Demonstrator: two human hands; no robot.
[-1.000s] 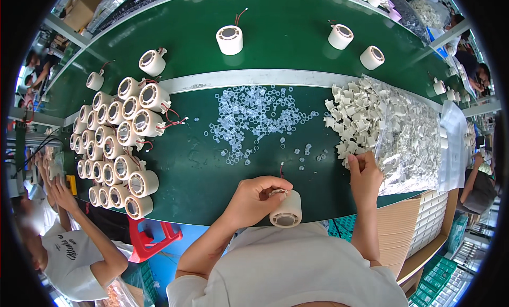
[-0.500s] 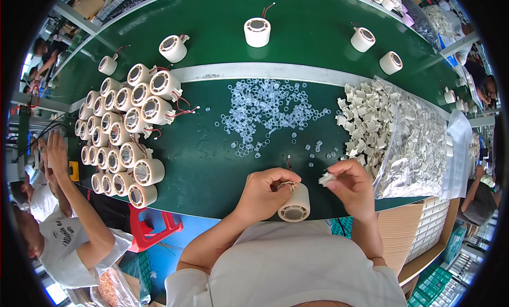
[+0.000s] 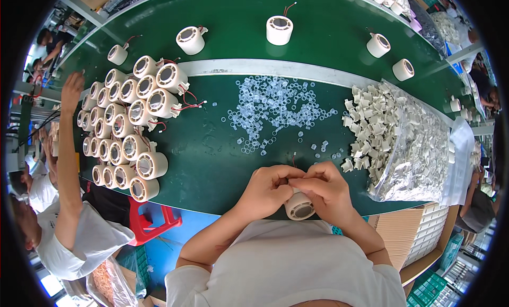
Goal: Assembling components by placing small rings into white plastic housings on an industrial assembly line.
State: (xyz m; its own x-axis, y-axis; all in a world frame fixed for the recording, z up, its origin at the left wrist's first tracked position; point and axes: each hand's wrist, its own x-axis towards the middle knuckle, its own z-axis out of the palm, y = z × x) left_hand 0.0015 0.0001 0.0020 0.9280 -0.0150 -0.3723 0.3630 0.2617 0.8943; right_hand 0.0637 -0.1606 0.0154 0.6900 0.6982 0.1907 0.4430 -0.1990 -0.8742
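Observation:
A white cylindrical motor housing [image 3: 299, 206] with a dark round end stands at the table's near edge, tilted toward me. My left hand [image 3: 269, 189] grips its upper left side, fingers curled and thumb pressed in. From the other side my right hand [image 3: 324, 191] meets it, thumb and fingers pinched together over the housing's top. The small white plastic clip brought by the right hand is hidden between the fingers. A thin wire with a white connector [image 3: 294, 154] sticks up behind the hands.
Several similar housings [image 3: 151, 165] with red wires are grouped at the left. Loose clear rings [image 3: 275, 108] lie mid-table. White clips [image 3: 371, 121] spill from a plastic bag [image 3: 419, 153] at the right. More housings [image 3: 279, 30] stand on the green belt beyond a metal rail [image 3: 244, 67]. A co-worker's hand [image 3: 72, 90] is far left.
My right hand has moved left with the white clip and met my left hand at the housing. The co-worker's arm has stretched toward the belt. The view has shifted slightly.

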